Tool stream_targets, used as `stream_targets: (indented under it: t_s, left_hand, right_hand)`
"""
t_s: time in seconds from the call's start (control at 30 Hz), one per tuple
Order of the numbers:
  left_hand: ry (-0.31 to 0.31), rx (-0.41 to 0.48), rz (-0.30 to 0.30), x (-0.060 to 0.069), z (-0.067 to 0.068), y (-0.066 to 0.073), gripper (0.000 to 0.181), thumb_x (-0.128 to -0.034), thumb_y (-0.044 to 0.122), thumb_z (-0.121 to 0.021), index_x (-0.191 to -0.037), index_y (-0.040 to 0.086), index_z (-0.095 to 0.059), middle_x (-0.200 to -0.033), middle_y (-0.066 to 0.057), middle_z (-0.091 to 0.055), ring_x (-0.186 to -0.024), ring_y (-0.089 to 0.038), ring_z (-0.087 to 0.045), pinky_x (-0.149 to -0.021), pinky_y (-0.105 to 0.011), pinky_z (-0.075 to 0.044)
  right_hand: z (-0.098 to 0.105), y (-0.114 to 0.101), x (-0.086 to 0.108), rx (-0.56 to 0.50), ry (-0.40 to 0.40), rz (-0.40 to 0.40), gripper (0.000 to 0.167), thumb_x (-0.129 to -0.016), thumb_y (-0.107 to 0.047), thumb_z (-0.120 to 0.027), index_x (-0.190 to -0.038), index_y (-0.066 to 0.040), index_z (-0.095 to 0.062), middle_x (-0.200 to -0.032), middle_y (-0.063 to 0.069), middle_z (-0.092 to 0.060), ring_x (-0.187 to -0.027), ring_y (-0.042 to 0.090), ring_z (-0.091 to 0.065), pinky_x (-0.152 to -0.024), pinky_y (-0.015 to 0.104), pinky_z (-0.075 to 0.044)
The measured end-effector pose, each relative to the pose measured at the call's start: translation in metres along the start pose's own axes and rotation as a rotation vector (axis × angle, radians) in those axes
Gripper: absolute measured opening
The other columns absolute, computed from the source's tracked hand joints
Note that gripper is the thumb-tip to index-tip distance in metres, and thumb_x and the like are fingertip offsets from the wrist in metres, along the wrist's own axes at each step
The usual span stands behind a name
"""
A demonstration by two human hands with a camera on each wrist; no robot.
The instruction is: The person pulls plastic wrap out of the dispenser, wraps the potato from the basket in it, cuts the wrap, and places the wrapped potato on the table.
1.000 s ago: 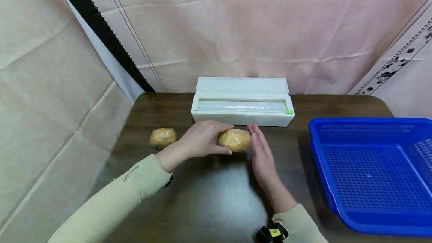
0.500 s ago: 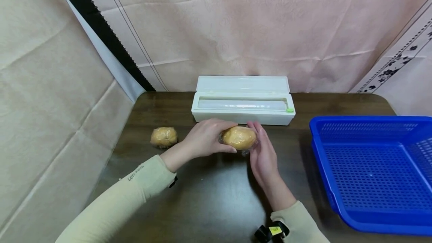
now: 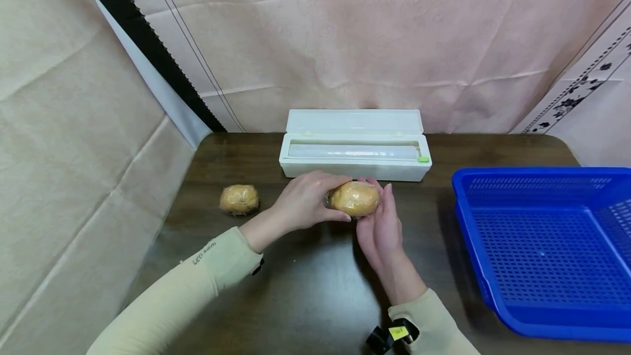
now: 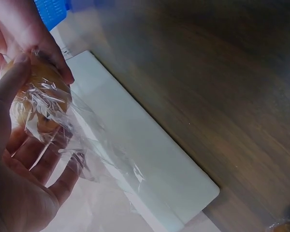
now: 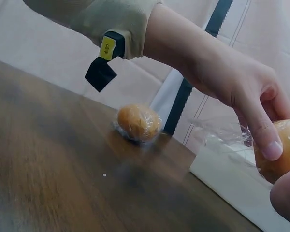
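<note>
A golden-brown bread roll (image 3: 355, 199) in cling film is held up over the table, in front of the white box. My left hand (image 3: 308, 201) grips its left end between thumb and fingers. At its right end my right hand (image 3: 382, 232) touches it with extended fingers, palm turned upward and thumb raised. Loose clear film (image 4: 79, 140) hangs from the roll in the left wrist view. A second wrapped bread roll (image 3: 239, 199) rests on the table, left of my left hand. The held roll hides part of my right fingers.
Behind the hands stands a white cling film box (image 3: 355, 170), its lid raised, with a film roll inside and a green slider. A blue plastic basket (image 3: 485, 295) occupies the right of the brown table (image 3: 296, 300). Cloth hangs behind and at the left.
The held bread roll and my left hand have moved slightly right and up. My right hand has turned from upright beside the roll to palm up, its fingers partly behind the roll.
</note>
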State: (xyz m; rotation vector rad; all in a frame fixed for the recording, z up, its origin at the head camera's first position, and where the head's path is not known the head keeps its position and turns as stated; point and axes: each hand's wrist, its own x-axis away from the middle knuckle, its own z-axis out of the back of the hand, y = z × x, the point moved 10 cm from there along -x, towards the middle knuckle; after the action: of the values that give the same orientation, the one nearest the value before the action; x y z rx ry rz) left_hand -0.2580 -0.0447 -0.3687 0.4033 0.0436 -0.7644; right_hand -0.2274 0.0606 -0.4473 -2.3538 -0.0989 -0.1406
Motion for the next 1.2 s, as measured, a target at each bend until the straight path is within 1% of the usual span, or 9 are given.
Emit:
stream_targets:
  t_s: [0.23,0.4,0.5,0.57,0.67,0.8,0.97,1.1,1.2]
  left_hand:
    - [0.024,-0.001,-0.007,0.001,0.001,0.002,0.075,-0.0791,0.046,-0.095,-0.141,0.011,-0.069,-0.129,-0.007,-0.076,-0.115,-0.024,-0.072,-0.098,-0.042,-0.058]
    - [0.010,-0.009,-0.018,0.002,-0.001,0.002,0.075,-0.0805,0.046,-0.094,-0.142,0.011,-0.069,-0.129,-0.007,-0.076,-0.116,-0.024,-0.071,-0.098,-0.042,-0.058]
    - [0.003,-0.040,-0.033,0.003,0.001,0.000,0.074,-0.0807,0.046,-0.094,-0.141,0.012,-0.069,-0.130,-0.006,-0.075,-0.117,-0.023,-0.071,-0.100,-0.042,-0.057]
    - [0.000,-0.070,-0.041,0.004,0.003,-0.001,0.074,-0.0804,0.045,-0.095,-0.141,0.012,-0.069,-0.131,-0.006,-0.075,-0.120,-0.023,-0.070,-0.103,-0.042,-0.056]
    - [-0.006,-0.099,-0.052,0.006,0.006,-0.004,0.074,-0.0809,0.043,-0.095,-0.143,0.012,-0.068,-0.134,-0.005,-0.074,-0.126,-0.025,-0.068,-0.109,-0.043,-0.053]
    - [-0.007,-0.117,-0.086,0.009,0.008,-0.002,0.075,-0.0830,0.041,-0.094,-0.145,0.011,-0.066,-0.137,-0.006,-0.072,-0.130,-0.027,-0.066,-0.113,-0.046,-0.050]
    - [0.003,-0.126,-0.104,0.013,0.010,-0.001,0.076,-0.0829,0.040,-0.094,-0.147,0.011,-0.065,-0.137,-0.005,-0.072,-0.131,-0.027,-0.065,-0.114,-0.046,-0.049]
    - [-0.012,-0.107,-0.082,0.016,0.011,-0.005,0.077,-0.0818,0.039,-0.095,-0.147,0.012,-0.065,-0.137,-0.004,-0.072,-0.131,-0.026,-0.064,-0.114,-0.046,-0.048]
    - [-0.023,-0.102,-0.082,0.017,0.012,-0.005,0.077,-0.0813,0.038,-0.096,-0.147,0.012,-0.065,-0.137,-0.003,-0.073,-0.131,-0.025,-0.064,-0.114,-0.047,-0.048]
  right_hand:
    - [-0.003,0.000,0.000,-0.033,0.009,0.019,0.070,-0.117,-0.048,-0.017,-0.168,-0.003,-0.005,-0.173,0.017,-0.014,-0.161,0.023,-0.021,-0.132,0.039,-0.015]
    - [0.001,0.002,0.000,0.026,-0.007,0.015,0.071,-0.116,-0.050,-0.018,-0.169,-0.004,-0.006,-0.174,0.018,-0.016,-0.162,0.023,-0.020,-0.133,0.039,-0.011]
    - [0.006,0.007,0.001,0.113,-0.021,-0.009,0.069,-0.117,-0.048,-0.018,-0.170,-0.005,-0.006,-0.177,0.014,-0.013,-0.163,0.020,-0.015,-0.133,0.038,-0.008]
    - [0.009,0.011,0.003,0.176,-0.028,-0.022,0.066,-0.118,-0.045,-0.019,-0.171,-0.006,-0.009,-0.177,0.011,-0.014,-0.162,0.018,-0.016,-0.133,0.038,-0.010]
    - [0.013,0.014,0.003,0.282,-0.043,-0.025,0.060,-0.119,-0.038,-0.024,-0.169,-0.005,-0.018,-0.174,0.010,-0.022,-0.159,0.019,-0.025,-0.131,0.037,-0.021]
    - [0.017,0.009,0.002,0.413,-0.049,-0.005,0.054,-0.119,-0.030,-0.034,-0.166,-0.005,-0.031,-0.166,0.011,-0.034,-0.150,0.020,-0.038,-0.120,0.028,-0.039]
    - [0.021,0.001,0.002,0.570,-0.061,0.011,0.053,-0.117,-0.027,-0.044,-0.165,-0.008,-0.036,-0.165,0.009,-0.039,-0.147,0.022,-0.042,-0.107,0.018,-0.046]
    - [0.017,-0.007,0.003,0.734,-0.125,0.064,0.056,-0.115,-0.023,-0.052,-0.166,-0.008,-0.035,-0.167,0.012,-0.041,-0.150,0.026,-0.042,-0.106,0.014,-0.045]
    - [0.009,-0.014,0.004,0.839,-0.203,0.126,0.058,-0.112,-0.015,-0.058,-0.164,-0.003,-0.036,-0.165,0.017,-0.043,-0.147,0.031,-0.045,-0.104,0.014,-0.047]
